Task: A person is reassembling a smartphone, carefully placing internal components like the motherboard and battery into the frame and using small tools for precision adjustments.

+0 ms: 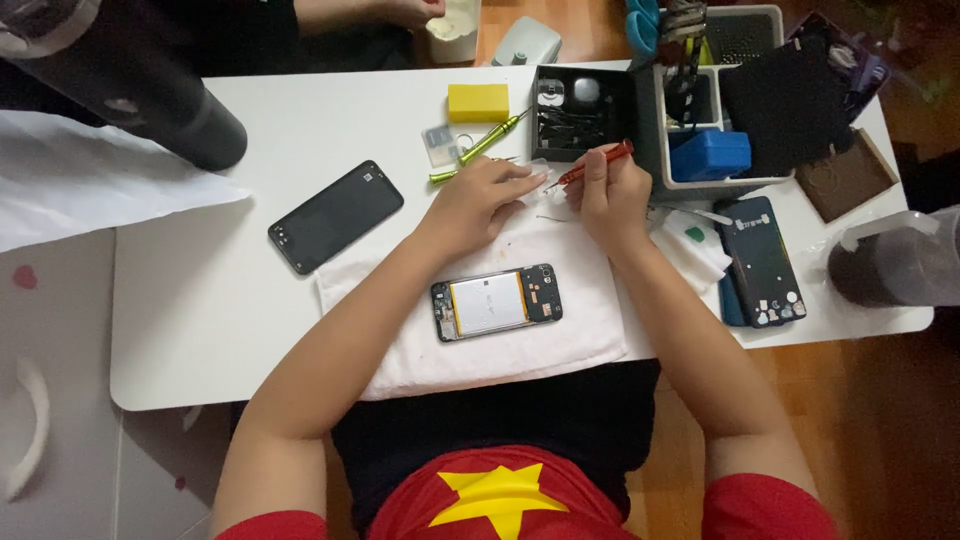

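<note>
A person sits at a white table (pixel 200 330), seen from above. The right hand (pixel 608 195) is closed around a red-handled screwdriver (pixel 590 165), gripped like a pen, its slim metal tip slanting down toward the left hand (pixel 480 200). The left hand's fingers are pinched together just beside that tip; they may hold a tiny part, but it is too small to make out. Both hands hover close together over the far edge of a white cloth (pixel 500 350) spread at the table's near edge. On the cloth, near the person, lies an opened phone (pixel 497 302), back removed, showing a pale silver battery between dark circuit boards. A black back cover (pixel 336 216) lies left of the cloth. Two green screwdrivers (pixel 480 150) and a yellow block (pixel 478 102) sit toward the far edge.
</note>
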